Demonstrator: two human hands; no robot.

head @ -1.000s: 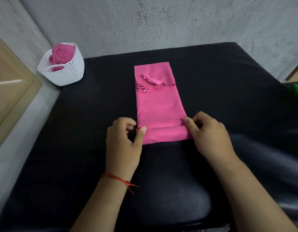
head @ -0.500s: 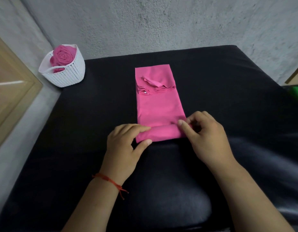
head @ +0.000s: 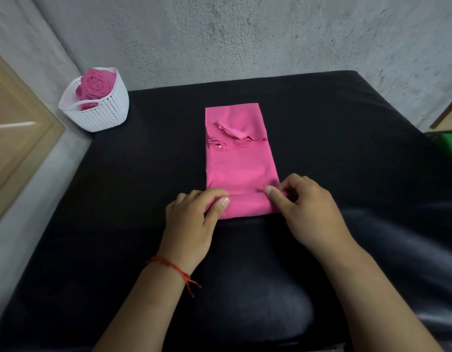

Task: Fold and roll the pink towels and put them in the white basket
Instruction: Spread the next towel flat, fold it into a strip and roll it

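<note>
Left hand (head: pixel 191 219) and right hand (head: pixel 304 212) are pinching the rolled near end of the pink towel (head: pixel 238 168). White basket (head: pixel 97 111) is sitting far left, holding rolled towels (head: pixel 95 83).

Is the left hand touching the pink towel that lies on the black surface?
Touching. The head view shows the left hand with its thumb and fingers curled round the left end of the pink towel, where it is rolled.

Both forearms reach fwd to near end of towel (head: pixel 241 171). L hand (head: pixel 193 219) palm down, fingers curled over roll's left end. R hand (head: pixel 307 212) pinches its right end w/ thumb & fingers.
</note>
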